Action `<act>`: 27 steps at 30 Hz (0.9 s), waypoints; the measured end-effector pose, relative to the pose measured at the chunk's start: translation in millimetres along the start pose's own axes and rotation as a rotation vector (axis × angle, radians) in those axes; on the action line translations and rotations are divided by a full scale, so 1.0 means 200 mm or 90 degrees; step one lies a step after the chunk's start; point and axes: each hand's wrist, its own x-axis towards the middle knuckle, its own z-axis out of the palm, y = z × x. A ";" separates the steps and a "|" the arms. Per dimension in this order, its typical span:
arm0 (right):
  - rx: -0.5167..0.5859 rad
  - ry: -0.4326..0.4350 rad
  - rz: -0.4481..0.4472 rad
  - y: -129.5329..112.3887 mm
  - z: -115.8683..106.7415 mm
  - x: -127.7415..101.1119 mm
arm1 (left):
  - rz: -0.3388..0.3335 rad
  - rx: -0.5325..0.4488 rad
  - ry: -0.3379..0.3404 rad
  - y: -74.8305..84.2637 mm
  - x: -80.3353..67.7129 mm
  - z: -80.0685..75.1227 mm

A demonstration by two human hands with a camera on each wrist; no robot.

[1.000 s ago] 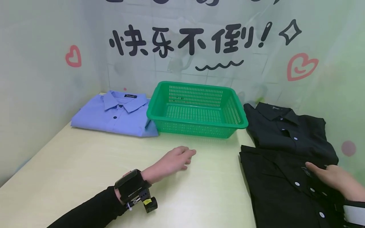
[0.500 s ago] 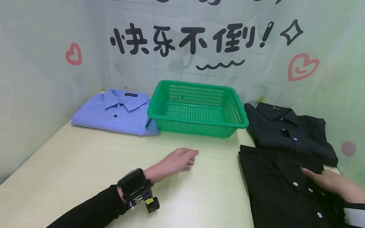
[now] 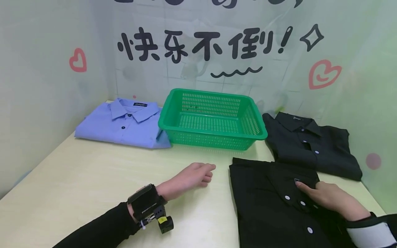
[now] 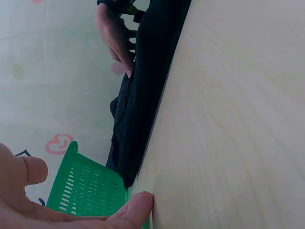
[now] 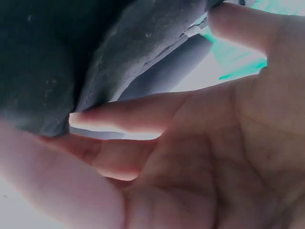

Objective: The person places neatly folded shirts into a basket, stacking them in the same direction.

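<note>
We see a folded black shirt (image 3: 273,203) lying flat at the near right of a pale wooden table (image 3: 93,179), its collar pointing away from us and white buttons running down its front. The person's right hand (image 3: 325,197) rests on top of this shirt, just below the collar, fingers stretched out fairly straight and pressing on the cloth rather than closing around it. In the right wrist view, the fingers (image 5: 138,114) lie against dark fabric and hold nothing.

The left hand (image 3: 190,176) rests on the bare table just left of the shirt, apart from it, with fingers loosely curled and nothing in its grip. A black wrist camera (image 3: 149,208) is strapped above a black sleeve. In the left wrist view, the edge of the black shirt (image 4: 143,109) shows along the tabletop with the right hand on it.

Beyond the near shirt, a second folded black shirt (image 3: 313,146) lies at the far right. A green plastic basket (image 3: 214,132) with perforated walls stands at the middle rear. To its left, touching its corner, lies a folded blue shirt (image 3: 121,125). Behind them a wall (image 3: 46,103) carries black characters and pink hearts.
</note>
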 end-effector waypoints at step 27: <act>0.259 0.029 -0.191 -0.41 -0.01 0.01 | -0.007 -0.019 0.133 -0.02 -0.11 -0.20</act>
